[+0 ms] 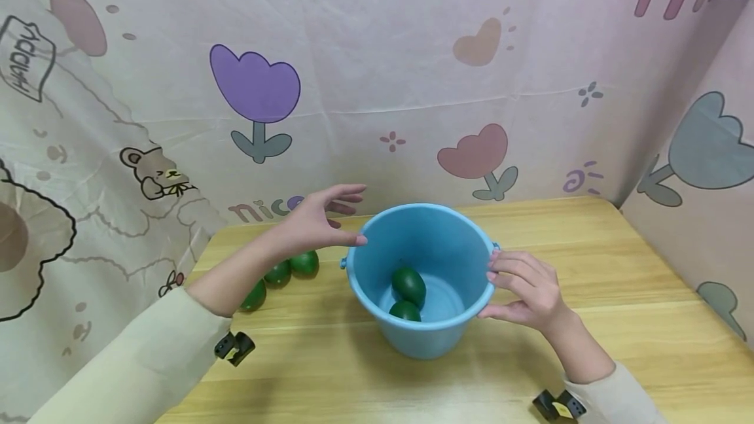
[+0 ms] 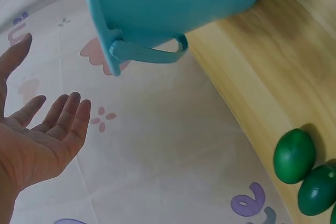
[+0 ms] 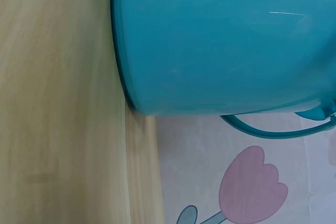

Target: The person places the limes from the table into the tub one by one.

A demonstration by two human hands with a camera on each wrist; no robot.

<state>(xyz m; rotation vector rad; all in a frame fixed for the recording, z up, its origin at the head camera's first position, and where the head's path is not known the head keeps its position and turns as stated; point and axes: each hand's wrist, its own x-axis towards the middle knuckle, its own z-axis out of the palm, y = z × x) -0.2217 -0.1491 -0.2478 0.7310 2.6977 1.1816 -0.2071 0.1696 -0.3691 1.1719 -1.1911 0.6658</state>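
Note:
A light blue bucket (image 1: 424,339) stands upright on the table, with two glossy green egg-shaped objects (image 1: 409,285) at its bottom. My left hand (image 1: 321,218) is in the air beside the bucket's left rim, fingers and thumb spread and nothing held. In the left wrist view that hand (image 2: 44,140) appears apart from the bucket (image 2: 173,3). Fingertips of my right hand (image 1: 527,286) touch the bucket's right rim, the thumb lower on its outer side. The right wrist view shows the bucket's wall (image 3: 220,45), but not the hand.
Left of the bucket, partly behind my left forearm, lie more green egg-shaped objects (image 1: 304,264) on the wooden table (image 1: 589,267). A bucket handle (image 2: 149,53) hangs on the far side. Printed cloth (image 1: 365,51) hangs behind the table and along both sides.

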